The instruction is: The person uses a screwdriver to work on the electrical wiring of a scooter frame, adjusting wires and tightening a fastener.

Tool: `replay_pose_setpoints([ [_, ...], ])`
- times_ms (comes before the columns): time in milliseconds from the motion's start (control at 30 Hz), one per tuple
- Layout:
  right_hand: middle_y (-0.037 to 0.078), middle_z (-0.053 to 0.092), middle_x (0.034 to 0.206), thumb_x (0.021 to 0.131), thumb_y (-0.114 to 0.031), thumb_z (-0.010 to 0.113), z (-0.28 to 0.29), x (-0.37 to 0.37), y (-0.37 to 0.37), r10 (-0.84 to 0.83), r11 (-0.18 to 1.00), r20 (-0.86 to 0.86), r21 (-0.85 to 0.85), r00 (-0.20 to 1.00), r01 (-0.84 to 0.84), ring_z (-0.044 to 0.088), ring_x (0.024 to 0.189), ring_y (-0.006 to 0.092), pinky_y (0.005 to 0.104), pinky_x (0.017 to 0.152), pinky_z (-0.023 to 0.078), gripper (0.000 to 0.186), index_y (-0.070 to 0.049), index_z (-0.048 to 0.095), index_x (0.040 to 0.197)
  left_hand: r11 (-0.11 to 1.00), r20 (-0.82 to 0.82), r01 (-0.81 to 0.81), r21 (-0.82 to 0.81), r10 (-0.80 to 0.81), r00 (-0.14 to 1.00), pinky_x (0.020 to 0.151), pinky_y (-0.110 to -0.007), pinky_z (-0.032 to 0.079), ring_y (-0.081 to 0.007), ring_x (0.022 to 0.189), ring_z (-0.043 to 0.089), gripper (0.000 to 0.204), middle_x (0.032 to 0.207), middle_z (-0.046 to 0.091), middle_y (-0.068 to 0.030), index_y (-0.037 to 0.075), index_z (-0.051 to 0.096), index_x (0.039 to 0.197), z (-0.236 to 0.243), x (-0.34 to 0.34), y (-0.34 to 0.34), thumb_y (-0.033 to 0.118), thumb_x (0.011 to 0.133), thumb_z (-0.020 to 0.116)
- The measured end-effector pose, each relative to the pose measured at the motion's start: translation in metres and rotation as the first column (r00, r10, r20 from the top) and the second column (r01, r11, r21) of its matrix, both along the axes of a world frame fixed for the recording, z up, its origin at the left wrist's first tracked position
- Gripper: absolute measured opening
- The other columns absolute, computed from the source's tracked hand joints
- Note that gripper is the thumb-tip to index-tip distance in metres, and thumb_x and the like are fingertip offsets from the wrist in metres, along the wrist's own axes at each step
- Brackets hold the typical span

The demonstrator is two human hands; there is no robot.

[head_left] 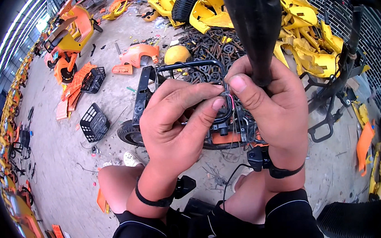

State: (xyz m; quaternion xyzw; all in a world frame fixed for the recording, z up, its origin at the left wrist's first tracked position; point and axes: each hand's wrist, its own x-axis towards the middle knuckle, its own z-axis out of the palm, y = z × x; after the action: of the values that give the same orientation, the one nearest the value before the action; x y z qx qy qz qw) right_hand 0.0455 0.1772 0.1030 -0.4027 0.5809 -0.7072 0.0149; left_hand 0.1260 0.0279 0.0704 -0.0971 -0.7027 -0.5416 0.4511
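A small set of thin wires (232,101), with a pink strand showing, is at the fingertips, in the narrow space between the 2 hands and above a black tubular frame (190,64). The strands are slight and partly hidden by the fingers, which is probably why they are worked with the tips rather than the palms. The left hand (170,120) comes in from the side, its thumb and forefinger drawn close together beside the wires; whether it grips a strand there I cannot tell. The right hand (278,107) has its thumb bent toward the left fingertips and its forefinger curled behind the wires, while a dark tapered handle (255,27) is grasped in the crook between thumb and forefinger, thick end upward, likely to keep it ready while leaving the tips free. Both wrists are raised and turned inward so that the fingertips nearly meet, and each forearm wears a black strap (161,202) with a small device. Beyond the frame are a heap of dark metal parts (206,45), a round yellow shell (176,55) and stacked yellow panels (210,10); to the left, a black basket (95,123) lies on the concrete floor (67,161)
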Motion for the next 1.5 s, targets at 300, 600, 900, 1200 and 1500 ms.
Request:
replay_pose_setpoints([
  [300,0.004,0.064,0.079,0.099,-0.015,0.072,-0.007,-0.009,-0.006,-0.051,0.997,-0.06,0.061,0.997,0.055,0.055,0.071,0.0053,0.0242,0.061,0.047,0.023,0.004,0.065,0.108,0.992,-0.027,-0.06,-0.107,0.058,0.998,0.067,-0.027,0.05,-0.0162,0.077,0.064,0.022,0.087,0.071,-0.0062,0.004,0.08,0.1,-0.002,-0.005,-0.003,-0.002,0.079,0.084],
  [600,0.0,0.068,0.09,0.099,-0.012,0.071,-0.003,-0.012,-0.009,0.018,1.0,0.071,0.002,0.997,-0.018,0.06,0.081,0.0055,0.0224,0.071,0.05,0.018,0.002,0.068,0.11,0.976,-0.027,-0.165,-0.14,0.163,0.986,0.068,-0.021,0.048,-0.0079,0.082,0.06,0.017,0.098,0.064,-0.0057,-0.002,0.075,0.104,-0.016,-0.009,-0.006,-0.006,0.088,0.078],
  [900,-0.001,0.067,0.083,0.098,-0.014,0.073,0.012,-0.012,0.006,0.108,0.975,0.212,0.168,0.971,-0.145,0.059,0.077,0.005,0.0226,0.068,0.048,0.018,0.003,0.07,0.102,0.989,-0.089,-0.147,0.025,0.149,0.985,0.063,-0.024,0.047,-0.0117,0.076,0.061,0.019,0.092,0.069,-0.0057,0.002,0.076,0.103,-0.02,-0.017,-0.005,0.0,0.085,0.082],
  [1200,-0.003,0.064,0.084,0.098,-0.013,0.073,-0.013,-0.01,-0.016,0.191,0.973,0.203,0.09,0.96,-0.213,0.056,0.075,0.0031,0.0212,0.066,0.047,0.016,0.001,0.069,0.105,0.993,0.072,-0.086,0.081,0.081,0.994,0.073,-0.026,0.049,-0.0114,0.083,0.061,0.02,0.096,0.07,-0.0066,0.001,0.074,0.108,-0.021,-0.003,-0.015,0.007,0.09,0.079],
  [1500,-0.006,0.06,0.084,0.1,-0.014,0.07,-0.038,0.032,-0.049,0.185,0.93,0.247,0.267,0.951,-0.25,0.052,0.075,0.0018,0.0209,0.065,0.045,0.014,-0.002,0.067,0.106,0.913,0.368,0.122,0.389,-0.275,0.888,0.086,-0.025,0.051,-0.0085,0.094,0.063,0.024,0.1,0.072,-0.0021,-0.002,0.073,0.111,-0.02,0.06,-0.055,0.019,0.1,0.073],
])
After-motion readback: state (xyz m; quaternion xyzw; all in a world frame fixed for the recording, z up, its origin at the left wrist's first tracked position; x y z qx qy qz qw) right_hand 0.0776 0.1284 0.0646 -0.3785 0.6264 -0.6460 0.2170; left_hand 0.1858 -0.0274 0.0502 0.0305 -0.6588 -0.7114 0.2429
